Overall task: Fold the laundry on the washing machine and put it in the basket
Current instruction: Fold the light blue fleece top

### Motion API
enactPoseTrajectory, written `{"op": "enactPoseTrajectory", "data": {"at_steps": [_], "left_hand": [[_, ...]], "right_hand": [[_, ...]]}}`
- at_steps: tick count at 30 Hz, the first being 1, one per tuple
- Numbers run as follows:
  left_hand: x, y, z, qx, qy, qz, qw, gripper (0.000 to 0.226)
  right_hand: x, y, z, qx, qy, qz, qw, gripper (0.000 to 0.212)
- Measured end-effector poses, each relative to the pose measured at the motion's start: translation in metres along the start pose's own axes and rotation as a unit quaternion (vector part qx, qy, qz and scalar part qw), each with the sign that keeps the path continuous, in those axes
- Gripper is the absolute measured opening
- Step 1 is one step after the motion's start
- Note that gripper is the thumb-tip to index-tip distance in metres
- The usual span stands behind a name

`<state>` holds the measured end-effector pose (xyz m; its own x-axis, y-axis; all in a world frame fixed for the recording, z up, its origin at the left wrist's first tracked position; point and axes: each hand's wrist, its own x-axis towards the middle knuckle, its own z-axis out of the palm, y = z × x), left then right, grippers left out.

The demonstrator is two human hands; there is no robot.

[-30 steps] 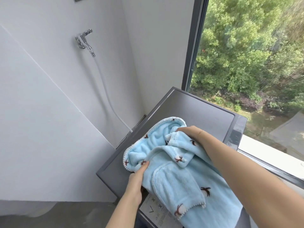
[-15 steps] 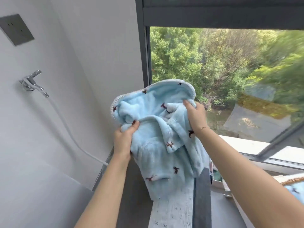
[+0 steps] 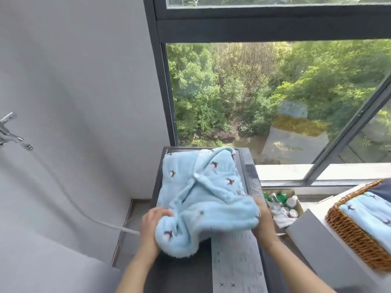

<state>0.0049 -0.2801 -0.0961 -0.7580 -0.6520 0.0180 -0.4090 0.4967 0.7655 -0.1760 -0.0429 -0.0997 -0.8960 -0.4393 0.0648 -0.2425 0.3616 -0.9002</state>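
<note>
- Fleecy blue garment (image 3: 203,191) lies on the washing machine (image 3: 234,259); left hand (image 3: 151,224) and right hand (image 3: 263,220) grip its near edge.
- Right of the right hand, a cardboard box (image 3: 296,205) holds bottles.
- Farther right, a wicker basket (image 3: 355,235) holds blue folded fleece.

Looks like a laundry nook on a home balcony, high up — a dark grey washing machine (image 3: 186,269) sits in the corner under a wall tap (image 3: 9,132) with a white hose (image 3: 69,197) running down to it. Big dark-framed window (image 3: 264,24) looks down on trees. There's a wicker basket (image 3: 355,235) with folded laundry off to the right, and a cardboard box of bottles (image 3: 283,203) on the floor — pretty domestic.
</note>
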Motion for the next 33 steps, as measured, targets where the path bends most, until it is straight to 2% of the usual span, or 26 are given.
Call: {"op": "enactPoseTrajectory", "data": {"at_steps": [3,5,7,9,11,12,13,15,17,19,21,22,24,26,29,31,33], "left_hand": [[-0.031,-0.045,0.011,-0.040,-0.015,0.013,0.999,0.042],[-0.029,-0.044,0.005,-0.094,-0.039,0.003,0.995,0.046],[-0.023,-0.036,-0.002,-0.184,-0.051,-0.043,0.981,0.050],[-0.020,-0.022,-0.008,-0.235,-0.005,-0.112,0.966,0.042],[-0.023,-0.009,-0.015,-0.185,0.053,-0.142,0.971,0.019],[-0.024,-0.004,-0.020,-0.115,0.051,-0.149,0.981,0.004],[-0.026,-0.002,-0.022,-0.035,0.018,-0.158,0.987,0.013],[-0.030,-0.001,-0.022,0.062,-0.092,-0.203,0.973,0.028],[-0.036,0.002,-0.017,0.073,-0.155,-0.236,0.957,0.037],[-0.040,0.005,-0.014,0.096,-0.171,-0.223,0.955,0.034],[-0.039,0.004,-0.012,0.084,-0.162,-0.222,0.958,0.023],[-0.037,0.005,-0.012,0.052,-0.148,-0.235,0.959,0.023],[-0.031,0.017,-0.020,-0.085,-0.109,-0.279,0.950,0.023],[-0.018,0.030,-0.031,-0.236,-0.063,-0.315,0.917,0.031],[0.004,0.058,-0.057,-0.401,-0.041,-0.275,0.873,0.030],[0.019,0.074,-0.069,-0.429,-0.035,-0.221,0.875,0.031],[0.033,0.085,-0.074,-0.450,-0.026,-0.162,0.878,0.032]], "right_hand": [[-0.041,0.043,0.000,-0.044,-0.049,0.045,0.997,0.052],[-0.048,0.049,-0.005,0.018,-0.052,0.082,0.995,0.044],[-0.049,0.047,-0.007,0.094,-0.020,0.128,0.987,0.033],[-0.050,0.039,-0.009,0.139,0.030,0.169,0.975,0.035],[-0.049,0.029,-0.012,0.135,0.072,0.181,0.972,0.029],[-0.048,0.023,-0.013,0.110,0.084,0.160,0.977,0.022],[-0.048,0.017,-0.013,0.074,0.086,0.129,0.985,0.014],[-0.046,0.005,-0.013,-0.017,0.057,0.050,0.997,0.020],[-0.042,-0.003,-0.008,-0.123,0.004,-0.008,0.992,0.027],[-0.039,-0.007,-0.003,-0.229,-0.092,0.005,0.969,0.034],[-0.035,-0.009,-0.001,-0.279,-0.176,0.080,0.941,0.037],[-0.033,-0.008,-0.001,-0.285,-0.194,0.109,0.932,0.038],[-0.022,-0.010,-0.004,-0.281,-0.213,0.137,0.926,0.043],[-0.008,-0.019,-0.012,-0.211,-0.234,0.153,0.937,0.035],[0.012,-0.053,-0.028,0.091,-0.191,0.188,0.959,0.031],[0.027,-0.073,-0.040,0.234,-0.140,0.152,0.950,0.033],[0.042,-0.082,-0.045,0.327,-0.106,0.109,0.933,0.032]]}}
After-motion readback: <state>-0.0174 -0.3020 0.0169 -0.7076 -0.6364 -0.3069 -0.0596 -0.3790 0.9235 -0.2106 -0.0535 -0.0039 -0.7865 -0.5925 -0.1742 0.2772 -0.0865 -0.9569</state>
